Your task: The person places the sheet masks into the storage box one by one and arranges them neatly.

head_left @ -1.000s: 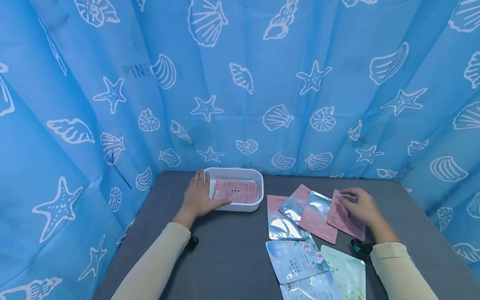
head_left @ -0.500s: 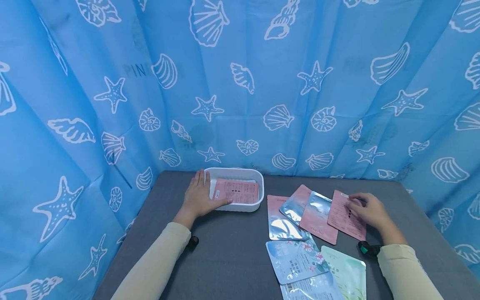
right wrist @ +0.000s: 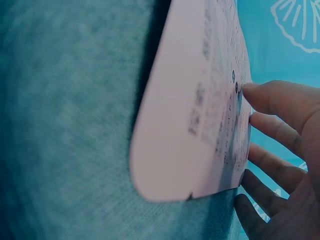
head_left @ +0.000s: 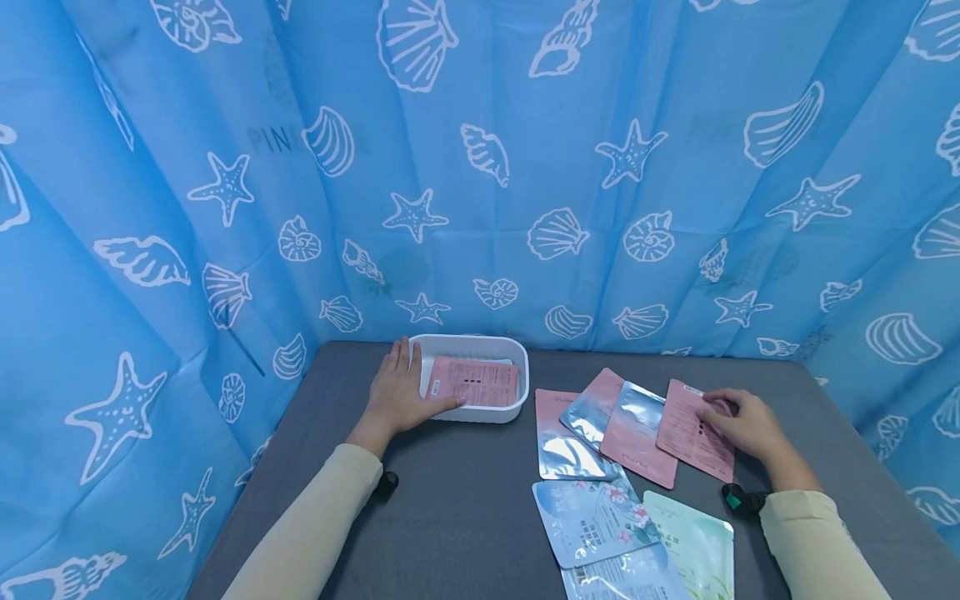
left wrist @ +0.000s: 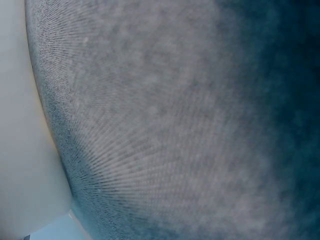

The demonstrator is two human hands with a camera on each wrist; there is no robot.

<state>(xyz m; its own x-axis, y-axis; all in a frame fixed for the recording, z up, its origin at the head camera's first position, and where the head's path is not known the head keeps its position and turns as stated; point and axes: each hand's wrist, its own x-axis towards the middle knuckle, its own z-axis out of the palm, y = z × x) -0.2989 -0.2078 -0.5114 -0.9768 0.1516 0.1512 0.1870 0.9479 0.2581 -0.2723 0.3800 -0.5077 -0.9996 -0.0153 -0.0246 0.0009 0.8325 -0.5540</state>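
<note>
My left hand (head_left: 401, 396) rests on the left end of a white plastic basket (head_left: 512, 408), fingers straight along the rim and thumb laid across the front wall. Inside lies a pink packet (head_left: 472, 382) with printed text. My right hand (head_left: 746, 425) lies over the right side of another pink printed packet (head_left: 686, 425) on the table. Thumb and fingertips touch this packet (right wrist: 170, 165) in the right wrist view, the fingers loosely bent. Its lower corner lies close to the cloth. The left wrist view shows no left fingers, mostly blurred cloth.
Left of the right hand lie several overlapping pink and silver packets (head_left: 637, 442). Nearer are a blue floral packet (head_left: 585, 521), a pale blue one (head_left: 630, 575) and a green one (head_left: 701, 542). A blue shell-print curtain (head_left: 525, 275) borders the grey table (head_left: 450, 517).
My right hand has slid a little rightward and nearer over the pink packet, uncovering more of its print. The packet stays in place. My left hand and the basket have not moved.
</note>
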